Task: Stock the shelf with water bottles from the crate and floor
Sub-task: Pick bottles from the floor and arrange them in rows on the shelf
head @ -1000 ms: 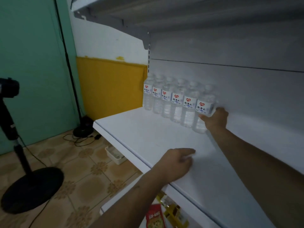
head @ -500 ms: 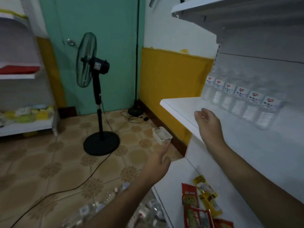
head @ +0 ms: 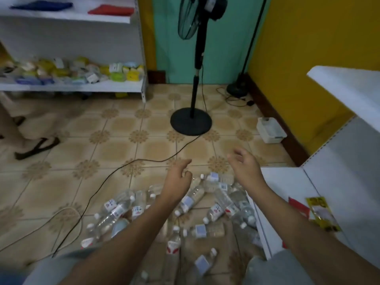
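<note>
Below both empty, loose-fingered hands (head: 178, 179), water bottles (head: 191, 199) lie flat, pointing every way.

Clear water bottles (head: 191, 199) heaped lying on floor.

Near the bottom, scattered water bottles (head: 191, 199) crowd the tiled floor (head: 61, 182). Bare tiles lie open farther out, crossed by a black cable (head: 127, 165). The fan base (head: 190, 121) stands far centre; the white shelf (head: 287, 202), seemingly close, walls the right.
</note>
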The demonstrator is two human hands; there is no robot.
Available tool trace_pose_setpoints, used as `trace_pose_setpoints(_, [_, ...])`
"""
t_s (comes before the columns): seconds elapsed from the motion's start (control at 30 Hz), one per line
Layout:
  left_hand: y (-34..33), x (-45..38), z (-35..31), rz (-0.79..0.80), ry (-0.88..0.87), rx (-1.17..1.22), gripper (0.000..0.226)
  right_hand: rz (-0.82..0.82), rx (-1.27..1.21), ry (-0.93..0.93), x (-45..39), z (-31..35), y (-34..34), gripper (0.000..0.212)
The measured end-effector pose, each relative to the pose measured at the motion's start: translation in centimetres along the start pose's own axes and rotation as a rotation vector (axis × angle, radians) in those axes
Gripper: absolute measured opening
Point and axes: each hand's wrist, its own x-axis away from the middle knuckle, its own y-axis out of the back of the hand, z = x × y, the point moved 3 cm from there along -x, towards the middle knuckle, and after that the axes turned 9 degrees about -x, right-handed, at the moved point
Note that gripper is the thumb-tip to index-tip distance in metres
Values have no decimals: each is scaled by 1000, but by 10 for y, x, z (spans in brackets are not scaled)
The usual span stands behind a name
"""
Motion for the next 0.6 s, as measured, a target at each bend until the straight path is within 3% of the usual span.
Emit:
trace_pose_setpoints(0.33, [-95,-67,79,145,144,20,46,291,380,-138,-89,-152,-75,47])
trace_pose_setpoints(0.4, [-126,-79,102,222,183,11,47,430,540,-122,-105,-209,-90,53])
trace_pose_setpoints(0.47, [-160,-83,128,279,229,14,45,677,792,-68,-114,-263,-104,59])
trace_pose_setpoints(0.53, [-191,-84,155,299,268,33,47,846,977,-25,-120,-312,-116,52])
trace_pose_setpoints(0.6, [-219,-82,181,322,337,69,47,909,1102,104,-124,-355,-130,34])
